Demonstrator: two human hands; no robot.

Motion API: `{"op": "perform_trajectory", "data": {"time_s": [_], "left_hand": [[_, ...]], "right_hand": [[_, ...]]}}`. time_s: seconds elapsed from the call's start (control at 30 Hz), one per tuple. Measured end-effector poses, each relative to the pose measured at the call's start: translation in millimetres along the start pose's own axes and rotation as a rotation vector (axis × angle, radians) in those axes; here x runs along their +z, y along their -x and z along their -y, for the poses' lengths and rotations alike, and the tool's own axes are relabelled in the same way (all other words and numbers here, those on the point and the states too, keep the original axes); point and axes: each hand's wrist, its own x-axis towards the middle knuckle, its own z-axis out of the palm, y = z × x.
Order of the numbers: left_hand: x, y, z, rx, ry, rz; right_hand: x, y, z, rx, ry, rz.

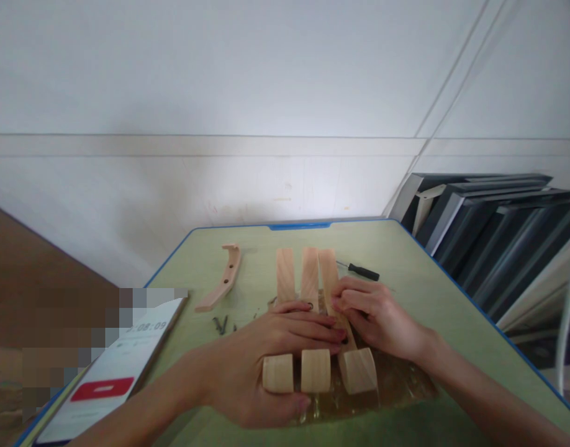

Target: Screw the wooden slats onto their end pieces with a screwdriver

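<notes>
Three pale wooden hook pieces, the left (pixel 285 273), the middle (pixel 309 273) and the right (pixel 328 273), lie side by side, their blocky ends towards me. My left hand (pixel 271 347) reaches across them, fingers over the pieces and thumb below the near ends, holding them. With bent fingers closed, my right hand (pixel 373 313) grips the right piece by its edge; that piece slants slightly, and a dark hole shows near my left fingertips. Under them is a crinkled clear plastic bag (pixel 401 382).
A curved wooden hook (pixel 229 273) with two holes lies at the left, near several screws (pixel 221 324). A screwdriver (pixel 364 272) rests behind my right hand. A phone (pixel 108 366) occupies the table's left edge; dark panels (pixel 494 217) lean beyond the right edge.
</notes>
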Motion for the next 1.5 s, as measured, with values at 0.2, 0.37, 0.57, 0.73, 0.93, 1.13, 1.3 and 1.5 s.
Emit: {"op": "perform_trajectory", "data": {"time_s": [0.2, 0.37, 0.57, 0.73, 0.93, 1.13, 1.3, 1.5], "left_hand": [[0, -2, -1, -0.018, -0.019, 0.029], [-1, -2, -1, -0.018, -0.018, 0.041], [1, -2, -1, 0.0, 0.009, 0.015], [0, -2, 0, -0.007, -0.001, 0.034], [1, 0, 1, 0.013, 0.006, 0.017], [3, 2, 1, -0.009, 0.0, 0.031], [5, 3, 1, -0.028, 0.014, 0.031], [4, 4, 0, -0.031, 0.033, 0.033]], "right_hand": [[-1, 0, 2, -0.019, 0.013, 0.012], [-1, 1, 2, -0.027, 0.029, 0.007], [-1, 2, 2, -0.023, 0.044, 0.029], [-2, 3, 2, 0.01, 0.049, 0.003], [-5, 2, 8, 0.049, 0.015, -0.064], [-8, 7, 8, 0.075, -0.045, -0.267], [-22, 14, -26, 0.22, -0.017, -0.464], [-14, 15, -57, 0.315, -0.069, -0.336]]}}
